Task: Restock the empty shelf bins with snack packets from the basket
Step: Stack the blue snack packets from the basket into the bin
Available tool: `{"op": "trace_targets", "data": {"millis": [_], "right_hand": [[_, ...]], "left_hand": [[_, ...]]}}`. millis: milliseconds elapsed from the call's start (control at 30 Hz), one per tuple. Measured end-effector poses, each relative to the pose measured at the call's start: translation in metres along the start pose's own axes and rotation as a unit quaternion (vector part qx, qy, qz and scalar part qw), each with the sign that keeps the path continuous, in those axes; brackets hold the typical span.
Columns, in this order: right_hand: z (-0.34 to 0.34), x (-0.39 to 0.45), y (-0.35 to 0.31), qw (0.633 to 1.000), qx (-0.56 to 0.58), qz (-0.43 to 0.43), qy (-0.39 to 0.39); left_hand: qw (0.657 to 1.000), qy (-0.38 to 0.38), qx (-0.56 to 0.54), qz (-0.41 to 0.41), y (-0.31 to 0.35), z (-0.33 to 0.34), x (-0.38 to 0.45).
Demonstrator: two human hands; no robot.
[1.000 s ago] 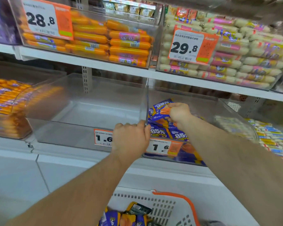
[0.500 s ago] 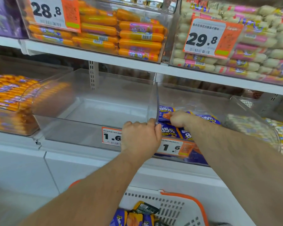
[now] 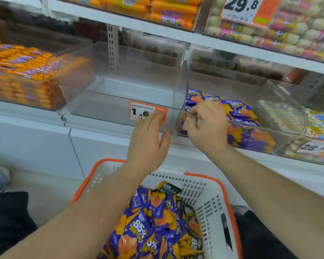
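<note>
Landmark: the empty clear bin (image 3: 123, 86), middle shelf, with the 1.6 price tag (image 3: 142, 111) on its front wall. Left hand (image 3: 148, 139) hangs just in front of that tag, fingers straight and loose, holding nothing. Right hand (image 3: 208, 126) is just right of the empty bin, at the front lip of the neighbouring bin (image 3: 281, 135), fingers loosely curled; I see no packet in it (blurred, so not certain). That neighbour already carries a partial layer of purple-and-yellow snack packets (image 3: 238, 111). The rest of the packets (image 3: 148, 227) sit in the white basket with orange rim (image 3: 209, 202), directly below the empty bin. My read: both hands are free, so the step is back down to the basket for the next load. Do it well: grab a flat stack with both hands, keep labels facing one way, lay them at the back of the bin first and work forward, and don't knock the tag.
</note>
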State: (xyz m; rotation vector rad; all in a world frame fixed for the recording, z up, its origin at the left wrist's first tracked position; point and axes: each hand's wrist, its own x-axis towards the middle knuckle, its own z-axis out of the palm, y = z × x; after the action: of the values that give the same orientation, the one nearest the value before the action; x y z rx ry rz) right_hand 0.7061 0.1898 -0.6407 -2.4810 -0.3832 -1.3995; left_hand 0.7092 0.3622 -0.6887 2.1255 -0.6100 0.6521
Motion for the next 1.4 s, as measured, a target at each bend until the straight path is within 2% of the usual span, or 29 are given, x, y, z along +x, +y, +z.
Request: {"op": "trace_targets", "data": {"millis": [67,100,167,200,333,367,433,567,633,800,933,1100,1200,1300,1400], "right_hand": [[0.013,-0.042,-0.026,0.987,0.089,0.095,-0.093],[0.022,-0.064,-0.036,0.964,0.116,0.164,-0.173],[0.046,-0.111,-0.051,0.887,0.123,0.269,-0.354],[0.059,-0.133,-0.057,0.847,0.120,0.293,-0.426],[0.095,-0.204,-0.086,0.691,0.117,0.322,-0.637],[0.101,-0.217,-0.091,0.658,0.100,0.337,-0.665],[0.109,-0.238,-0.099,0.618,0.052,0.380,-0.686],[0.112,-0.262,-0.104,0.592,0.029,0.481,-0.647],[0.111,-0.268,-0.103,0.592,0.035,0.496,-0.634],[0.097,-0.252,-0.090,0.632,0.075,0.497,-0.590],[0.075,-0.198,-0.068,0.684,0.117,0.420,-0.584],[0.030,-0.113,-0.036,0.727,0.138,0.367,-0.564],[0.005,-0.071,-0.028,0.760,0.148,0.343,-0.532],[-0.022,-0.045,-0.024,0.810,0.180,0.358,-0.428],[-0.053,-0.031,-0.021,0.906,0.140,0.338,-0.212]], "left_hand": [[0.993,-0.061,-0.031,-0.101,-0.016,-0.003,-0.036],[0.983,-0.092,-0.044,-0.155,-0.025,-0.003,-0.053],[0.956,-0.137,-0.055,-0.252,-0.042,-0.004,-0.083],[0.945,-0.151,-0.051,-0.285,-0.048,-0.005,-0.095],[0.907,-0.196,-0.052,-0.368,-0.061,-0.010,-0.135],[0.901,-0.200,-0.048,-0.382,-0.063,-0.011,-0.141],[0.891,-0.209,-0.039,-0.401,-0.066,-0.012,-0.150],[0.883,-0.219,-0.029,-0.415,-0.071,-0.012,-0.160],[0.878,-0.227,-0.035,-0.421,-0.070,-0.009,-0.162],[0.873,-0.299,-0.014,-0.385,-0.070,-0.004,-0.164],[0.875,-0.363,0.031,-0.320,-0.077,-0.006,-0.158],[0.848,-0.367,-0.151,-0.352,-0.055,-0.001,-0.129],[0.863,-0.342,-0.203,-0.313,-0.033,0.007,-0.109],[0.890,-0.279,-0.220,-0.286,-0.014,0.009,-0.087],[0.897,-0.198,-0.277,-0.280,0.009,0.005,-0.060]]}}
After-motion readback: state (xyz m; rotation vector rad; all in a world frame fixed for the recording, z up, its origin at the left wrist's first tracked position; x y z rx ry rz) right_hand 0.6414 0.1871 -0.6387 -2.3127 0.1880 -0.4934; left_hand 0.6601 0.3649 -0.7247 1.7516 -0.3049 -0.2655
